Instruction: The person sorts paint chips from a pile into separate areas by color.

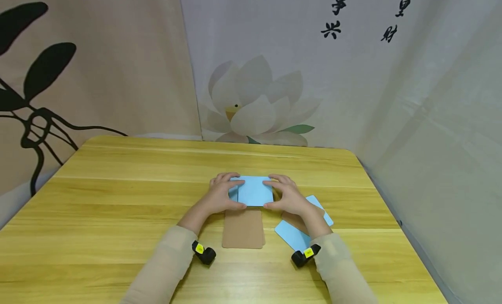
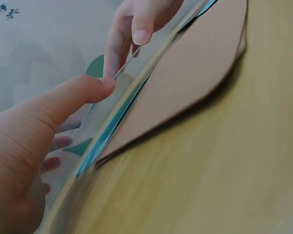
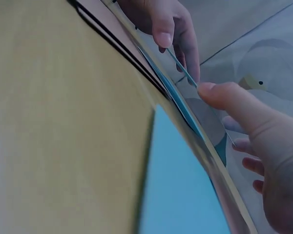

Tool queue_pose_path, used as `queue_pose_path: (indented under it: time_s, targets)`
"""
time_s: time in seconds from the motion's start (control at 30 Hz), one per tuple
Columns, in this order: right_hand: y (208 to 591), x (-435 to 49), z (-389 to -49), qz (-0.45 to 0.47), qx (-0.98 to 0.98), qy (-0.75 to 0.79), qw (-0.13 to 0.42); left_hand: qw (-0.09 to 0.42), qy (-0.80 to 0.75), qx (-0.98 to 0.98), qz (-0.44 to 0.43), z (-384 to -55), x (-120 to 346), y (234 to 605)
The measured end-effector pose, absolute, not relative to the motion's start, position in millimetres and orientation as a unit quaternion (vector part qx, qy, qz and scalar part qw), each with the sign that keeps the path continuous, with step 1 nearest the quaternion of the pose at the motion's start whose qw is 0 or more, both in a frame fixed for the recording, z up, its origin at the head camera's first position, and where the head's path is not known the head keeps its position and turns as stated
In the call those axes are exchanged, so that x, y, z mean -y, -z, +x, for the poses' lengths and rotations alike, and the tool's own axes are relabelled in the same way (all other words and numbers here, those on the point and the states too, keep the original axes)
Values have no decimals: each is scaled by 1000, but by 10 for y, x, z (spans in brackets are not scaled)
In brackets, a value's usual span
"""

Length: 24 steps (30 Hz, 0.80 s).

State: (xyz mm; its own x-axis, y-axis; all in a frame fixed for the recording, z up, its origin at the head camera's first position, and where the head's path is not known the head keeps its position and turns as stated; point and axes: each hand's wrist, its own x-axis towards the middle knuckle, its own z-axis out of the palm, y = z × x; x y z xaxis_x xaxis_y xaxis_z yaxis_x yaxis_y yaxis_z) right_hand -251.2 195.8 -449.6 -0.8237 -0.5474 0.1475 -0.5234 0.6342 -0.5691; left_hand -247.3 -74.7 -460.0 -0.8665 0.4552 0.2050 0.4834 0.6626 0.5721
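Observation:
Both hands hold one light blue card [image 1: 255, 191] by its two sides, slightly above the table. My left hand [image 1: 220, 195] pinches its left side between thumb and fingers, and my right hand [image 1: 289, 198] pinches the right side. In both wrist views the card is seen nearly edge-on between the thumbs. Beneath it another blue card [image 1: 233, 193] shows at the left. Brown cards [image 1: 243, 230] lie just nearer the body, slightly fanned, in front of the held card.
Under the right wrist lies a loose spread: a blue card [image 1: 294, 235], a partly hidden brown card [image 1: 295, 221] and another blue card [image 1: 322, 211]. All rest on a wooden table [image 1: 117, 234]. A printed curtain [image 1: 274, 29] hangs behind the far edge.

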Motion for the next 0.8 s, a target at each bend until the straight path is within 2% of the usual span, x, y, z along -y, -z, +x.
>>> queue_pose_path:
  time_s: [0.8]
  targets:
    - [4576,-1656,-2708,-302,-911,272,73,10,288,926,-244,-2525,1017,4693]
